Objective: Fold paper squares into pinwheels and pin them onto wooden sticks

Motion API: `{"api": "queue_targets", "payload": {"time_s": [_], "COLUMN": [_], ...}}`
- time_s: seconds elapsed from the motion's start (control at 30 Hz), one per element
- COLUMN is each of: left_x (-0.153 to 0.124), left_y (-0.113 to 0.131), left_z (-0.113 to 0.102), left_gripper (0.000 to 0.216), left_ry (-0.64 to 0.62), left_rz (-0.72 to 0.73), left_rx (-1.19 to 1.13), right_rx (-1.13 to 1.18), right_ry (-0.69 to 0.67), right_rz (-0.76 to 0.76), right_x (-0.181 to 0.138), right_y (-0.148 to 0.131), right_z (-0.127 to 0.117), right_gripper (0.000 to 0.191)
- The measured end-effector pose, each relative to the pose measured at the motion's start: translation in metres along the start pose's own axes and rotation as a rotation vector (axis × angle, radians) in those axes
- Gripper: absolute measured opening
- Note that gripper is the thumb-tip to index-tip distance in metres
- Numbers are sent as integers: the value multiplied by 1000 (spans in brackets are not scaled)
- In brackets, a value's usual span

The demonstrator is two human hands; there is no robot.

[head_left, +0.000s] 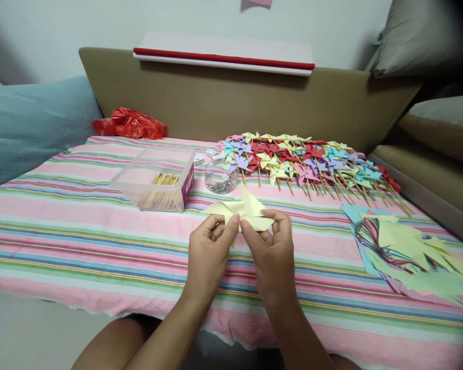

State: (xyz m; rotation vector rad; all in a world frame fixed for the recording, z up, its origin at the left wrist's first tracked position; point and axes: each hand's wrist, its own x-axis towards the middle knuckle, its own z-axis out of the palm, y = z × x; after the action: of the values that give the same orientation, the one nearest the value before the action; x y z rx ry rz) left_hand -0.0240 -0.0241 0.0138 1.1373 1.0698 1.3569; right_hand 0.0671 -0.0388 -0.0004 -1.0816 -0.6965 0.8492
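Both of my hands hold a pale yellow cut paper piece above the striped tablecloth, its points folded toward the middle. My left hand pinches its lower left part with thumb and forefinger. My right hand pinches the lower right part, thumb pressed beside the left thumb. A clear plastic box of wooden sticks stands to the left behind my hands. Just behind the paper sits a small clear jar of metal pins.
Several finished paper pinwheels on sticks lie in rows at the back right. A stack of cut coloured paper squares lies at the right. A red plastic bag sits at the back left. Sofa cushions surround the table.
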Motion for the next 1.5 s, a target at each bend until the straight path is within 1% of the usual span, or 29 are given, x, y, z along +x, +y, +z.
{"api": "queue_targets", "payload": {"time_s": [0.07,0.1,0.13,0.23,0.27,0.33,0.4,0.5,0.63,0.7,0.87,0.93,1.0,1.1,1.17,1.23,1.33,1.4,1.5], "left_x": [3,5,7,12,13,16,17,19,19,19,20,21,21,18,13,7,-1,-4,-5], "left_y": [3,4,6,10,11,13,14,16,20,21,19,18,17,13,7,1,-6,-8,-8], "left_z": [-4,-7,-10,-22,-25,-31,-36,-40,-42,-43,-47,-46,-43,-32,-23,-14,-2,4,8], "left_gripper": [30,27,24,17,16,14,13,10,10,11,19,19,17,40,48,44,32,26,21], "left_ry": [-32,-53,-77,-175,-219,-302,-357,-387,-410,-423,-450,-436,-371,-251,-211,-195,-193,-177,-110], "left_rz": [41,75,116,219,226,203,163,86,-49,-54,27,58,78,34,-33,-87,-137,-140,-113], "left_rx": [29,56,92,207,238,276,293,264,166,187,307,316,285,132,-20,-146,-224,-242,-249], "right_rx": [14,0,-24,-68,-74,-101,-136,-157,-175,-190,-203,-189,-125,62,175,251,329,356,382], "right_ry": [28,10,-39,-274,-339,-401,-406,-404,-468,-481,-441,-412,-360,-261,-227,-211,-209,-203,-186], "right_rz": [-56,-47,-11,121,150,186,226,257,255,274,292,288,294,288,270,267,278,281,314], "right_x": [5,7,10,16,17,17,16,15,16,16,14,13,12,11,10,9,7,5,2], "right_y": [-3,-5,-8,-16,-18,-19,-17,-13,-13,-15,-13,-11,-9,-7,-6,-6,-7,-8,-9], "right_z": [-4,-7,-10,-21,-25,-29,-32,-33,-34,-34,-33,-30,-26,-17,-12,-9,-5,-3,0], "right_gripper": [72,78,77,54,47,42,45,51,46,45,45,40,35,31,33,32,27,23,21]}}
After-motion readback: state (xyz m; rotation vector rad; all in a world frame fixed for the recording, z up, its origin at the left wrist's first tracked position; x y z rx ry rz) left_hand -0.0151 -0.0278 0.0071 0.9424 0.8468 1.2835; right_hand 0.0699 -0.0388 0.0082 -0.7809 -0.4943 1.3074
